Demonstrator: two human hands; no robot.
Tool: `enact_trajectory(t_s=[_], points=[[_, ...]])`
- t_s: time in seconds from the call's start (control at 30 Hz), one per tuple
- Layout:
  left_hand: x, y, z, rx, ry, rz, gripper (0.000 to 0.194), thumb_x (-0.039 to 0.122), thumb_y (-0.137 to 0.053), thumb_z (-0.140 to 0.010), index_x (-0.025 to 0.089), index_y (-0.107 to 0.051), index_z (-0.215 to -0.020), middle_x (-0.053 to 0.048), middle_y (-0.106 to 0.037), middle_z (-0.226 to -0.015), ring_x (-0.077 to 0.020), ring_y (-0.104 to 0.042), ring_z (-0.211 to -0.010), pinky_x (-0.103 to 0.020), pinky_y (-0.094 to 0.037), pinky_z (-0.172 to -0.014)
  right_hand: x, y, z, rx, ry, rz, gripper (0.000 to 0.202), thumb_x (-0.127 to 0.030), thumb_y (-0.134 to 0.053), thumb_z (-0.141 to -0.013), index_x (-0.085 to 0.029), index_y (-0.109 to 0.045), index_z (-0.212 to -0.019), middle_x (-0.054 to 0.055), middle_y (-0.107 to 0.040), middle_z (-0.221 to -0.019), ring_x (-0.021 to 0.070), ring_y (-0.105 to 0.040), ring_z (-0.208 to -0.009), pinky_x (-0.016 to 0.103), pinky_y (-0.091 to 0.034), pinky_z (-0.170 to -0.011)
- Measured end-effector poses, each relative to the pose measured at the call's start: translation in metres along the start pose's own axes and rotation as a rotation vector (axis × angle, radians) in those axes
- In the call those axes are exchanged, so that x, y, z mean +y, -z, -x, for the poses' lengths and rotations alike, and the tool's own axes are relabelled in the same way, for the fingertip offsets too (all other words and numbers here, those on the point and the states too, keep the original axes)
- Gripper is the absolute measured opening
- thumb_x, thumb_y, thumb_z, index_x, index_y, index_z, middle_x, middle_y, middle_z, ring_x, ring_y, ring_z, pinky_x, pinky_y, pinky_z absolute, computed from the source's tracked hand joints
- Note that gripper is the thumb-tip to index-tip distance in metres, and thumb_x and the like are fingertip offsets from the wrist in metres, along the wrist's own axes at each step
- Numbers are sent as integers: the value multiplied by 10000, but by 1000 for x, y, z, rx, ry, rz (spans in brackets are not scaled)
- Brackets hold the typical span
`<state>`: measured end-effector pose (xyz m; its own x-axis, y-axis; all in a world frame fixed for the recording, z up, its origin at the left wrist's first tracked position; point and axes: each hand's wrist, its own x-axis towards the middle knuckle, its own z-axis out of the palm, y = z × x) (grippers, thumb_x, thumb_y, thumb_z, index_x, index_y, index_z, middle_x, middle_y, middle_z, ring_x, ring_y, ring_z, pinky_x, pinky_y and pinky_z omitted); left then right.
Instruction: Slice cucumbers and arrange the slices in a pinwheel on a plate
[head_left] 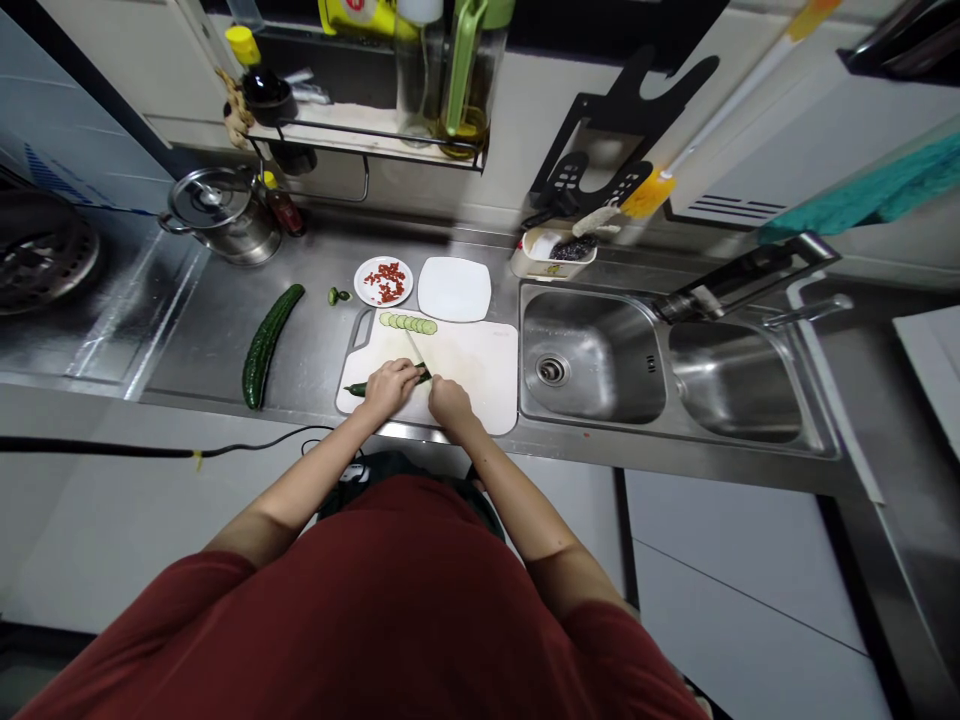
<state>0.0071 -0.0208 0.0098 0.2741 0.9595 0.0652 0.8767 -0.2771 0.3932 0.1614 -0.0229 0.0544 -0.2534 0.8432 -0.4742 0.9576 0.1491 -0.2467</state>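
On the white cutting board (480, 375) lies a dark green cucumber piece (357, 389), partly hidden under my left hand (391, 387). The fingers of that hand are closed around the piece near its cut end. My right hand (450, 402) is wrapped round the handle of a knife, whose thin blade (413, 346) points up and left beside the cucumber's right end. A row of pale green cucumber slices (408, 323) rests along the board's back edge. Behind the board are a white plate of red pieces (370, 293) and a bare white square plate (454, 289).
A whole cucumber (268, 345) lies left of the board, with small cucumber ends (337, 296) behind. A steel pot (225, 225) stands at the back left. The double sink (592, 355) adjoins the board's right side. A bottle rack (360, 140) hangs above.
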Motion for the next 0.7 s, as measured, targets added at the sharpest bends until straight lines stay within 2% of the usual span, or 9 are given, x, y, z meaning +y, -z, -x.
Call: enact_trajectory(t_s=[0.37,0.7], points=[[-2,-1,-1,-5,4,5,303,376,-424,-943,316,-680,-1093,-31,-638,-1081,-184,-561,-954,-304,-447,-792,20,-18,33,-49,-45,24,240,-139,-350,-935,-130,-524,-1101,155,-663,-995,252,-653,-942,328,-483,-772],[-2,-3,-1,-6,8,1,298,378,-428,-939,322,-680,-1088,-32,-634,-1080,-185,-558,-958,-304,-451,-805,13,-14,13,-11,-14,13,262,-110,-332,-926,-134,-531,-1094,145,-663,-1008,243,-651,-947,319,-482,-778]])
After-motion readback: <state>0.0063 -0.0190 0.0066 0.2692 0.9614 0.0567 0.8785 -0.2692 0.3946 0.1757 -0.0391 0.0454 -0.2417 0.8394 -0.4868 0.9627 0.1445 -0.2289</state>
